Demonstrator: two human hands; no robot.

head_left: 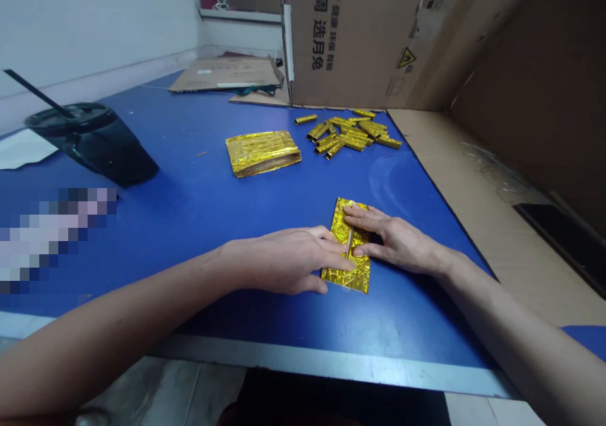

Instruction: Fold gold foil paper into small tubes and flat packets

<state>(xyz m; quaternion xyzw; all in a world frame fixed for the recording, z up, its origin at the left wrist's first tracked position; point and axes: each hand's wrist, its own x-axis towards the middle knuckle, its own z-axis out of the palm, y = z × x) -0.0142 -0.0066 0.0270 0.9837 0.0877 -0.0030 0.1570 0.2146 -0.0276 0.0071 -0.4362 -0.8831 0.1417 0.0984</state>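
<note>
A shiny gold foil sheet (pixel 346 279) lies on the blue table in front of me, with a narrow pale strip or slit running lengthwise down its middle. My left hand (pixel 307 259) rests on the sheet's left and lower part, its fingers stretched out over the foil. From the other side, my right hand (pixel 391 240) lies on the upper right part with fingers extended. Both hands touch the sheet; their undersides are hidden. Beyond them sits a stack of gold foil sheets (pixel 262 151). To its right is a loose pile of small folded gold foil tubes (pixel 355 137).
A dark tumbler (pixel 101 142) with a straw stands at the left of the blue table (pixel 199 218). Flat cardboard (pixel 227 74) lies at the back left. A large cardboard panel (pixel 364 35) rises behind the tubes. A blurred patch covers something at the left edge.
</note>
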